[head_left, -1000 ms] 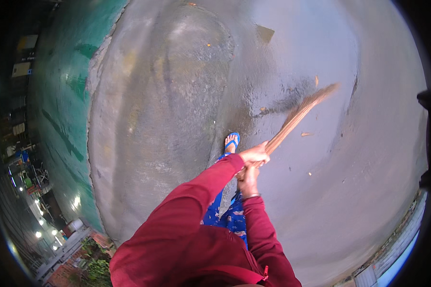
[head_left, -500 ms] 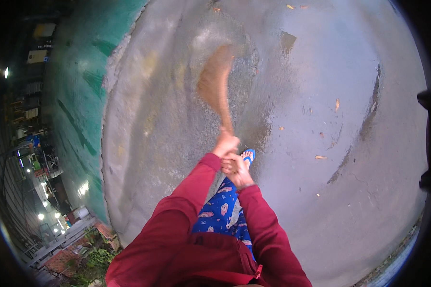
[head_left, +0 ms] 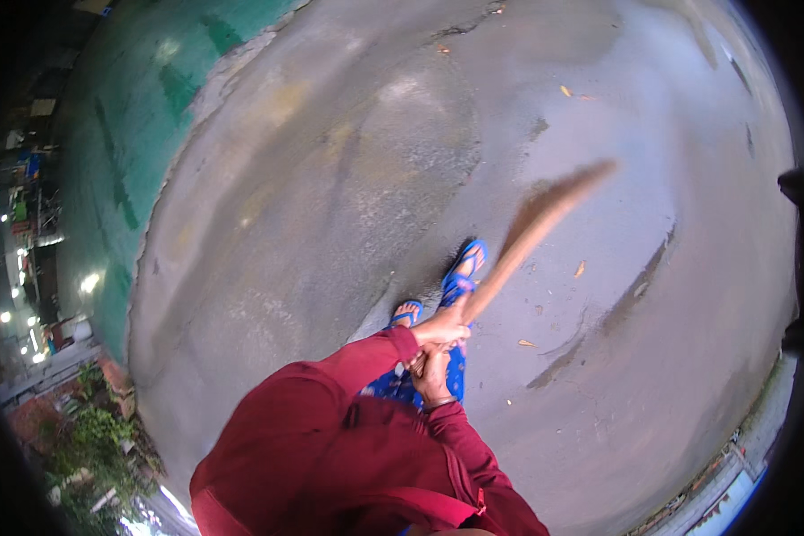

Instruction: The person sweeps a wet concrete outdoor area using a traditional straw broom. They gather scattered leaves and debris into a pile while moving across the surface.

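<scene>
Your stick broom (head_left: 538,230) has swung from front-left to front-right, putting its blurred bristles over the right side of the concrete floor (head_left: 630,384). Your left hand (head_left: 444,329) wraps its bundle; your right hand (head_left: 433,375) clasps its near end, just below.

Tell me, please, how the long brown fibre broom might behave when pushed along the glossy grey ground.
The long brown fibre broom is probably light for its length, being so slender. It is likely stiffer at the narrow end by the left hand, springier where it broadens. It may slide easily over the glossy grey ground, which looks damp.
</scene>
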The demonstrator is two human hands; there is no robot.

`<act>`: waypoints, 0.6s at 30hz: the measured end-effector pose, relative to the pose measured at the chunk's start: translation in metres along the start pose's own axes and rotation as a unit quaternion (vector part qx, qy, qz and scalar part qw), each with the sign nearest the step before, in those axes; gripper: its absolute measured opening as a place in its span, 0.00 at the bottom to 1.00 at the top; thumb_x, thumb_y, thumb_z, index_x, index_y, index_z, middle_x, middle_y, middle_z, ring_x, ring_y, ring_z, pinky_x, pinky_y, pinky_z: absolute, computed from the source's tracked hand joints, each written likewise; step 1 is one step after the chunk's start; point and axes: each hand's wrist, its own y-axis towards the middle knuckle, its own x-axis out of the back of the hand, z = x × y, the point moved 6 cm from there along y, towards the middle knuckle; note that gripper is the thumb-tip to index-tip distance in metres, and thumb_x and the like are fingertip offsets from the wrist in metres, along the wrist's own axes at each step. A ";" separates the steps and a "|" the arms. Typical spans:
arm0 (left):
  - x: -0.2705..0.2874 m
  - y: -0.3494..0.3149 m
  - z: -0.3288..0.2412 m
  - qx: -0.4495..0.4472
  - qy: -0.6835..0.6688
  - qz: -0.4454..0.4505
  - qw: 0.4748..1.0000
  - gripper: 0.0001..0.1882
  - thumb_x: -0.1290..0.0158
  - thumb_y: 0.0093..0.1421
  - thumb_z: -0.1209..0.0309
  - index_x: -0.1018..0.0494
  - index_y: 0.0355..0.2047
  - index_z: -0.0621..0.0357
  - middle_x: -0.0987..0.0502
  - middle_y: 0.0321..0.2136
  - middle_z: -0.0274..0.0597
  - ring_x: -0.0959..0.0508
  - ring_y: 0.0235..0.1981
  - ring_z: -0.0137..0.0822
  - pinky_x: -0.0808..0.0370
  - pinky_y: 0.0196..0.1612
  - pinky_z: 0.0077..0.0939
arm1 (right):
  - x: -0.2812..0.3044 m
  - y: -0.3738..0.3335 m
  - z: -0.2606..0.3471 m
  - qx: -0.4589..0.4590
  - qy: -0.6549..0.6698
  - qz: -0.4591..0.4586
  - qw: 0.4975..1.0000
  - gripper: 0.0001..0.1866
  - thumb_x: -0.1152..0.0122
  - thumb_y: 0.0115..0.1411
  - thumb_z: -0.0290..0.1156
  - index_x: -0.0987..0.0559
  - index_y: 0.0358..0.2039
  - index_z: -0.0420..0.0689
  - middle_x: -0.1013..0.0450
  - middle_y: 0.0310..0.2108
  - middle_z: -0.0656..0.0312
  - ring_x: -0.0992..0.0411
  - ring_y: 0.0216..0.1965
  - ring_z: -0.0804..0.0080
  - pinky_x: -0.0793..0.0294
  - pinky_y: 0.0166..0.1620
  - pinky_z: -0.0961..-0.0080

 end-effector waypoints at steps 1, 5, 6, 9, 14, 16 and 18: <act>0.019 -0.013 0.006 0.017 -0.002 -0.078 0.997 0.45 0.52 0.43 0.79 0.65 0.57 0.52 0.32 0.14 0.42 0.31 0.11 0.31 0.34 0.12 0.24 | -0.006 -0.005 -0.005 -0.027 -0.073 0.017 0.997 0.08 0.54 0.47 0.25 0.36 0.14 0.43 0.41 0.10 0.64 0.42 0.10 0.72 0.40 0.15 0.74; 0.108 -0.034 0.014 0.089 -0.091 -0.380 0.916 0.31 0.51 0.40 0.77 0.52 0.44 0.62 0.31 0.15 0.41 0.31 0.11 0.32 0.33 0.12 0.25 | -0.066 0.017 0.001 -0.220 -0.205 0.182 0.936 0.04 0.53 0.45 0.23 0.35 0.16 0.43 0.41 0.11 0.65 0.41 0.11 0.74 0.40 0.14 0.77; 0.136 -0.028 0.006 0.073 -0.121 -0.415 0.899 0.26 0.51 0.39 0.77 0.48 0.41 0.63 0.32 0.14 0.41 0.31 0.11 0.32 0.34 0.12 0.25 | -0.088 0.035 0.012 -0.258 -0.243 0.202 0.913 0.04 0.52 0.45 0.23 0.35 0.16 0.44 0.40 0.11 0.65 0.41 0.11 0.75 0.41 0.14 0.78; 0.215 -0.009 -0.012 0.140 -0.194 -0.470 0.850 0.09 0.52 0.37 0.75 0.35 0.23 0.62 0.33 0.12 0.40 0.33 0.11 0.31 0.35 0.13 0.24 | -0.169 0.100 0.045 -0.283 -0.295 0.256 0.876 0.04 0.49 0.44 0.28 0.33 0.17 0.46 0.38 0.12 0.68 0.41 0.11 0.77 0.41 0.15 0.81; 0.262 0.107 -0.061 0.129 -0.214 -0.413 0.876 0.07 0.52 0.37 0.70 0.35 0.16 0.60 0.34 0.12 0.37 0.34 0.11 0.31 0.38 0.13 0.24 | -0.227 0.182 0.139 -0.259 -0.279 0.292 0.877 0.07 0.45 0.43 0.31 0.34 0.17 0.48 0.39 0.12 0.69 0.41 0.12 0.79 0.42 0.16 0.83; 0.235 0.185 -0.085 0.071 -0.162 -0.423 0.889 0.14 0.52 0.36 0.73 0.36 0.26 0.64 0.32 0.17 0.43 0.31 0.14 0.34 0.33 0.14 0.25 | -0.198 0.198 0.204 -0.273 -0.195 0.198 0.921 0.06 0.47 0.44 0.29 0.35 0.16 0.49 0.40 0.12 0.71 0.43 0.13 0.80 0.43 0.16 0.83; 0.193 0.252 -0.112 0.068 -0.071 -0.411 0.906 0.30 0.53 0.37 0.75 0.47 0.44 0.67 0.32 0.25 0.49 0.28 0.21 0.40 0.28 0.19 0.30 | -0.171 0.191 0.262 -0.197 -0.150 0.169 0.954 0.06 0.50 0.46 0.28 0.35 0.16 0.50 0.41 0.13 0.72 0.44 0.13 0.82 0.45 0.17 0.83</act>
